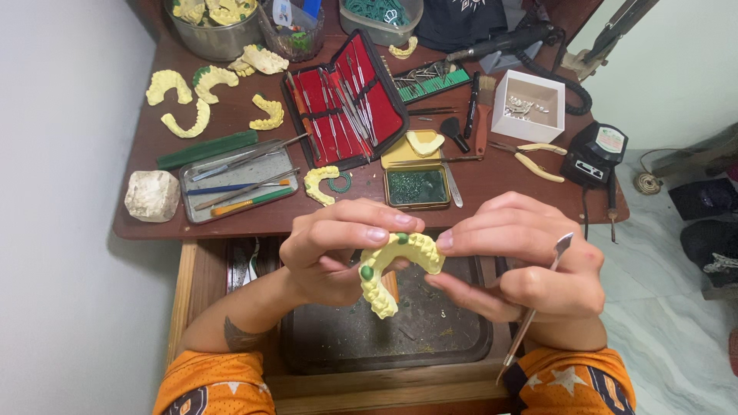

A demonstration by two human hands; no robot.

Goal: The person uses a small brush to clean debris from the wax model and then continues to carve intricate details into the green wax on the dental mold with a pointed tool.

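Yellow horseshoe dental cast (400,265) with green wax spots, pinched between left hand (334,250) and right hand (530,265); right also gripping a thin metal tool (538,303)

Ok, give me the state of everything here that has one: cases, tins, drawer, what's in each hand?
Yellow dental cast: held by both hands, green wax dabs on it.
Left hand: gripping the cast.
Right hand: steadying the cast, holding a metal spatula.
Red instrument case: open.
Small tin: open, green bits inside.
Drawer: pulled out.
White box: open.
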